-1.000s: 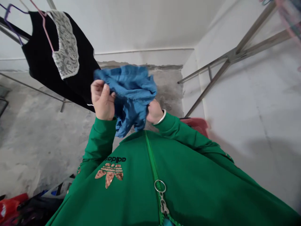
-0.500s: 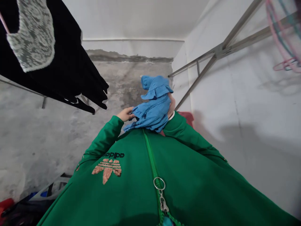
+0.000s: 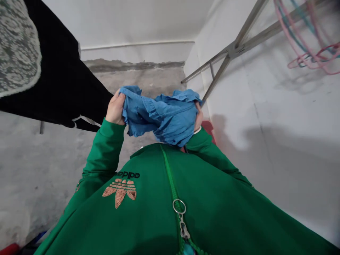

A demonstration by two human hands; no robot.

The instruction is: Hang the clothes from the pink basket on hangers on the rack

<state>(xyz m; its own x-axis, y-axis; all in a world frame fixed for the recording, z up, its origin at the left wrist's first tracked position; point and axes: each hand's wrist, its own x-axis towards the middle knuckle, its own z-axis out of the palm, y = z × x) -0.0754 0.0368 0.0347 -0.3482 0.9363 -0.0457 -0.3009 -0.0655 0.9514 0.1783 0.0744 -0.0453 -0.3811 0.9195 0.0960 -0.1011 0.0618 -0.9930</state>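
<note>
A crumpled blue garment (image 3: 164,118) with ruffled edges hangs between my two hands, in front of my green zip jacket. My left hand (image 3: 115,109) is closed on its left edge, fingers wrapped over the cloth. Mostly hidden behind the fabric, my right hand (image 3: 198,115) grips the right edge. A black garment (image 3: 66,85) with a pale lace panel (image 3: 16,60) hangs at the upper left, close beside my left hand.
A metal drying-rack frame (image 3: 228,53) runs along the white wall at the right, with pink and teal hangers (image 3: 308,46) at the top right. A red basket (image 3: 208,129) shows behind my right forearm. The floor (image 3: 32,156) is bare concrete.
My left hand has risen and taken the garment's left edge, spreading the cloth wider between both hands. The view has swung right and closer to the black garment.
</note>
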